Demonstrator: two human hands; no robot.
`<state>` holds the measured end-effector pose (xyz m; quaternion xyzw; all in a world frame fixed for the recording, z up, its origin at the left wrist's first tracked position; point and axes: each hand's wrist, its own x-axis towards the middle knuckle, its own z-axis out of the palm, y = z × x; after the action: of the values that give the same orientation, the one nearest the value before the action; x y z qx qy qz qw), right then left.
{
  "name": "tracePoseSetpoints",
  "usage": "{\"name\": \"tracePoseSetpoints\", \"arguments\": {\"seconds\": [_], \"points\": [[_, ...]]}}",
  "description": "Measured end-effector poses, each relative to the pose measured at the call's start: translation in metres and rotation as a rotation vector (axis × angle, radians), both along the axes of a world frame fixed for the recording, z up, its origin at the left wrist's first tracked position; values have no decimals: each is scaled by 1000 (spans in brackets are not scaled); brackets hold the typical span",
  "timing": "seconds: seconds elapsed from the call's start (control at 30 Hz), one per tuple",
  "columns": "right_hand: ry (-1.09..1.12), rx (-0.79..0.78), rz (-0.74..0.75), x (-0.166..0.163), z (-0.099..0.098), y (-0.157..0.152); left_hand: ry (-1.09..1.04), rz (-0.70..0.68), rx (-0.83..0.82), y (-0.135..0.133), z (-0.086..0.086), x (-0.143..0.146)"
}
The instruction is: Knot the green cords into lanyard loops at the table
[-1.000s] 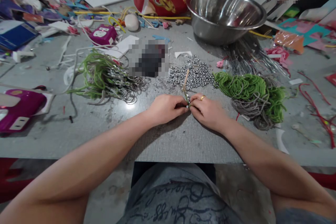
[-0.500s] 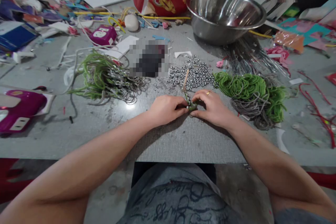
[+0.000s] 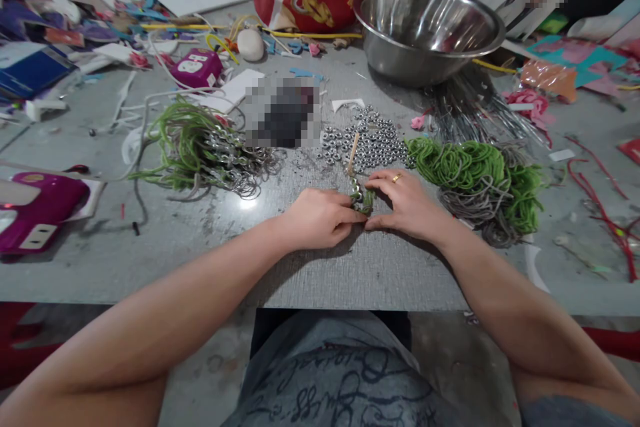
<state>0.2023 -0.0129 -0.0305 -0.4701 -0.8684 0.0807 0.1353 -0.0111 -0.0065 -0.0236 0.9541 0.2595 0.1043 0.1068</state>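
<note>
Head view: beaded cord (image 3: pixel 369 201) between left hand (image 3: pixel 320 218), grip unclear, and spread right hand (image 3: pixel 407 208).

Just right of your grip, your right hand (image 3: pixel 407 207) wears a narrow, shiny gold-coloured ring (image 3: pixel 397 178); its finer detail is too small to tell. Your left hand (image 3: pixel 320 217), at the left of the grip, is bare, and so are your left forearm (image 3: pixel 200 287) and right forearm (image 3: pixel 490 280). Well apart from the grip, low on its right, you show the hem of a short blue-grey sleeve (image 3: pixel 575 410). Straight below the grip sits your grey shirt (image 3: pixel 280 373), printed with large, looping dark lettering (image 3: pixel 370 363), only partly legible. Dark cloth (image 3: pixel 265 327) flanks the shirt.
</note>
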Motion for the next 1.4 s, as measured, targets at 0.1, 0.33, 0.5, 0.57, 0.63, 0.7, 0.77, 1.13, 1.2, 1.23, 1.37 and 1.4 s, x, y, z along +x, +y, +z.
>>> {"name": "tracePoseSetpoints", "arguments": {"seconds": [0.1,0.33,0.5,0.57,0.63,0.7,0.77,1.13,1.2,1.23,1.37,1.4], "points": [[3,-27,76,5,5,2,31,-10,67,0,-2,0],[38,60,124,4,1,7,122,-22,25,1,3,0],[-70,116,62,-7,-4,10,189,-116,-11,0,10,-2],[-105,128,38,-9,-4,10,203,-167,-18,-1,13,-3],[-125,141,8,-10,-3,10,221,-203,-34,-2,15,-4],[-143,154,-29,-10,-2,9,248,-228,-60,-2,17,-5],[-159,165,-73,-10,-1,9,273,-248,-85,-2,20,-5],[24,170,-57,-7,2,5,112,-227,-277,-1,22,-7],[121,202,8,-7,6,1,-23,-173,-402,3,20,-8],[158,218,53,-8,8,-1,-99,-121,-460,6,18,-9],[166,207,271,-19,13,-15,-329,133,-566,14,12,-9],[133,206,308,-24,13,-18,-357,166,-572,15,11,-8]]}}
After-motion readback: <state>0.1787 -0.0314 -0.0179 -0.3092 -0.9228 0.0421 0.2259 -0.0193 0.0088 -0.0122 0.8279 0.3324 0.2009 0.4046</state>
